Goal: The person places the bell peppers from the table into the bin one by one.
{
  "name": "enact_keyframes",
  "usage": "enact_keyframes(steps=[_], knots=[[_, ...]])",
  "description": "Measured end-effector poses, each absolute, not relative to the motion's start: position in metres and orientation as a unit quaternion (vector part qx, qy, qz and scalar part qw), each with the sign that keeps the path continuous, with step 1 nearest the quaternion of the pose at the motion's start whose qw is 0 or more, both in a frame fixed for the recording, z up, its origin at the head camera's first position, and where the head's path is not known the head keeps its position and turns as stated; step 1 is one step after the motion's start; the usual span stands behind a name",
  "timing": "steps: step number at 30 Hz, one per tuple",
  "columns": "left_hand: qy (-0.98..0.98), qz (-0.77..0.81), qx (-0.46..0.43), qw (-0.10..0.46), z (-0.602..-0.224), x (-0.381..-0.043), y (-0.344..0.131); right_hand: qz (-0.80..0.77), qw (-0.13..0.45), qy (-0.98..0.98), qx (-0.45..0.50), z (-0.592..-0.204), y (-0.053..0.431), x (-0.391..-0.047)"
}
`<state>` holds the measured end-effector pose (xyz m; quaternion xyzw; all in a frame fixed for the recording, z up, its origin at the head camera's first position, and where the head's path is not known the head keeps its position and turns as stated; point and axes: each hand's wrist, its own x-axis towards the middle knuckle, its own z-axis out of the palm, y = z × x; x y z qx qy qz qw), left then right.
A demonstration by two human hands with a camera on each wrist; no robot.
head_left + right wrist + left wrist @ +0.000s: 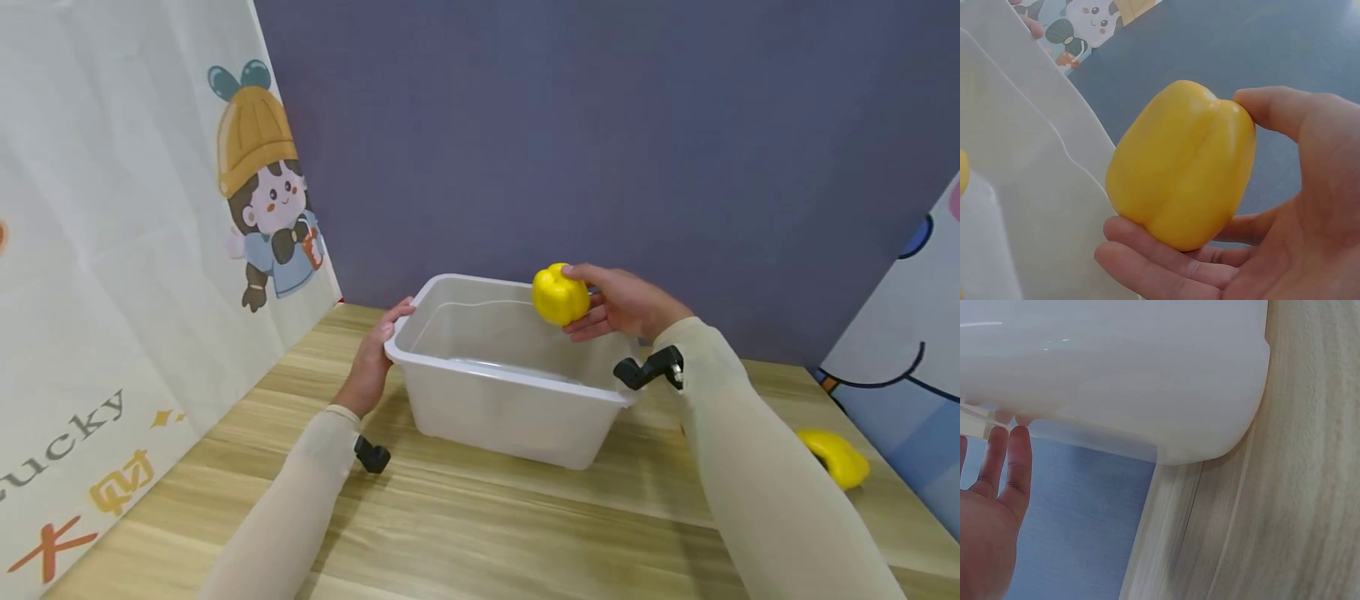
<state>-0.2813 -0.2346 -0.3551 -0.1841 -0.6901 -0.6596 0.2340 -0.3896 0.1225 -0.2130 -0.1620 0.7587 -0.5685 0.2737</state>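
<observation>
A glossy yellow bell pepper [1182,165] is held in my right hand [626,302], the thumb at its top and the fingers beneath. In the head view the pepper overlaps the back rim of a white plastic bin [510,417], over its right half. My left hand [372,360] rests at the bin's left end, fingers at the rim. Those fingers [1019,465] look straight in the left wrist view, their tips against the bin. The front wall hides part of the bin's floor. At the right wrist view's left edge, a yellow shape [963,175] shows within the bin.
A curved yellow object [840,458] lies on the wooden table [480,533] at the right, beyond my right forearm. A grey-blue panel [600,150] stands behind the bin. Printed white sheets hang at the left [112,250] and right [892,333].
</observation>
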Motion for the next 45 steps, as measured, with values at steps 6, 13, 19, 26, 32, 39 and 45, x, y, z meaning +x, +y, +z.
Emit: enact_keyframes(steps=[6,13,19,26,32,39,45], knots=[[-0.69,-0.66,-0.184,0.235,-0.355,-0.282,-0.233,-0.566,0.266,0.762,-0.169,-0.212,0.118,-0.391],[-0.693,-0.655,-0.184,0.239,-0.355,-0.28,-0.232,-0.546,0.277,0.771,-0.177,-0.213,0.107,-0.393],[-0.693,-0.656,-0.184,0.235,-0.355,-0.279,-0.233,-0.525,0.271,0.787,-0.175,-0.214,0.102,-0.392],[-0.693,-0.656,-0.186,0.233,-0.356,-0.277,-0.236,-0.522,0.273,0.789,-0.176,-0.215,0.095,-0.39],[-0.692,-0.657,-0.19,0.23,-0.355,-0.277,-0.237,-0.501,0.274,0.801,-0.181,-0.213,0.085,-0.388],[-0.696,-0.654,-0.194,0.227,-0.354,-0.276,-0.239,-0.485,0.27,0.812,-0.18,-0.212,0.076,-0.386],[-0.691,-0.66,-0.191,0.225,-0.353,-0.274,-0.24,-0.47,0.264,0.824,-0.173,-0.215,0.071,-0.385]])
